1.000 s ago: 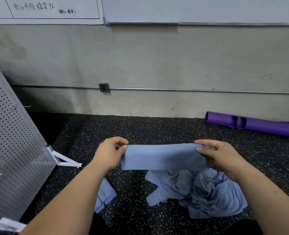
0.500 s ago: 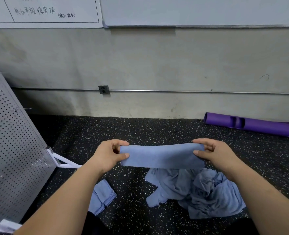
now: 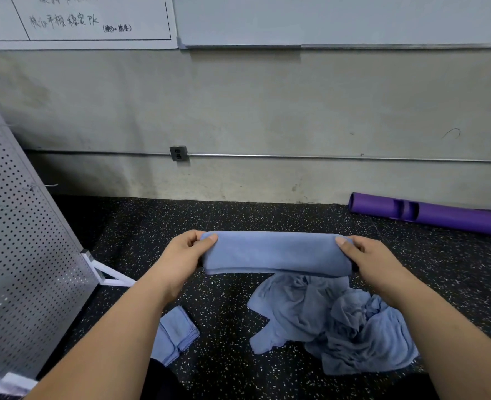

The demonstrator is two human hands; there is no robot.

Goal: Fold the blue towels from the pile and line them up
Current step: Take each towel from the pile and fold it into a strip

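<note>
held towel (image 3: 276, 254): blue, folded into a long narrow band. Rounded fold along the top, layered edges along the bottom. You hold it level between both hands, clear of the floor (image 3: 238, 220), above the far edge of the pile (image 3: 339, 321).
left hand (image 3: 180, 261): you grip the band's left end. Thumb lies across the near face, the other fingers are curled over the top edge, pressed together.
right hand (image 3: 374, 264): you grip the right end. Thumb on the near face; the other fingers are behind the cloth, so can't tell how they lie.
pile: crumpled blue towels on the floor, below the band and a bit right, partly under your right forearm.
folded stack (image 3: 175, 333): blue towels folded flat on the floor, under your left forearm, well apart from the pile. Arm covers part, count unreadable.
floor: black rubber, white speckles.
pegboard panel (image 3: 22, 255): white perforated sheet, tilted, on your left; white bracket (image 3: 105, 272) at its base.
purple tube (image 3: 440, 216): lying at the foot of the wall, far right.
wall: bare concrete. outlet box (image 3: 178, 153) sits on a horizontal conduit (image 3: 325, 156); whiteboard (image 3: 325, 18) above, handwritten sheet (image 3: 79, 21) to its left.
</note>
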